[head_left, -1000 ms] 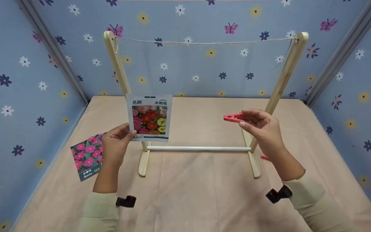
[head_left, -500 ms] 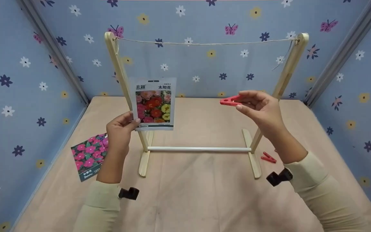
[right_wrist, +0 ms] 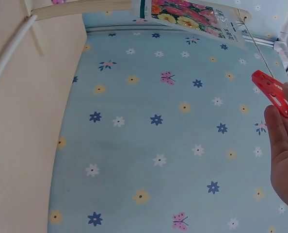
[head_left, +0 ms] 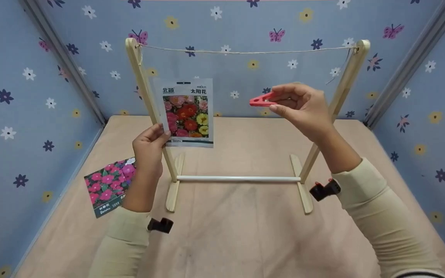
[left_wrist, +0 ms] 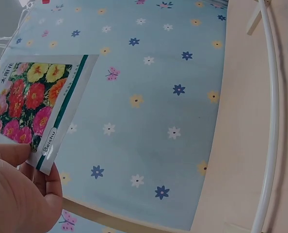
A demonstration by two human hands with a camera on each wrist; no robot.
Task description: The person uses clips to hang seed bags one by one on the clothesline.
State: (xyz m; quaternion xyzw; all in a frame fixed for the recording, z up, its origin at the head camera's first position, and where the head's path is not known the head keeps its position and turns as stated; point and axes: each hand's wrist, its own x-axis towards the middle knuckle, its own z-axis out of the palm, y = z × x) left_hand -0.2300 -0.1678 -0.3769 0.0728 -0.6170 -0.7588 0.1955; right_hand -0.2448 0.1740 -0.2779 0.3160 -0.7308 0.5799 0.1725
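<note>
My left hand (head_left: pixel 148 152) pinches the lower left corner of a white seed packet (head_left: pixel 187 116) printed with red, pink and yellow flowers. The packet hangs upright in front of the frame's left post, below the string (head_left: pixel 238 52). In the left wrist view, thumb and fingers grip the packet (left_wrist: pixel 32 102) by its bottom corner. My right hand (head_left: pixel 303 110) pinches a red clothespin (head_left: pixel 262 100) between thumb and fingers, to the right of the packet and lower than the string. The right wrist view shows that clothespin (right_wrist: pixel 272 92) close up.
A wooden frame has two posts (head_left: pixel 342 88) and a white crossbar (head_left: pixel 238 178) near the table (head_left: pixel 222 231). A second packet with pink flowers (head_left: pixel 108 183) lies at the left, partly behind my left forearm. Red bits (head_left: pixel 318 184) show beside the right wrist camera. Patterned walls (head_left: pixel 10 104) enclose the table.
Both hands have risen, the left with the packet and slightly rightward, the right with the clothespin and leftward. The red clothespin on the table at right is now mostly hidden behind the right wrist camera.
</note>
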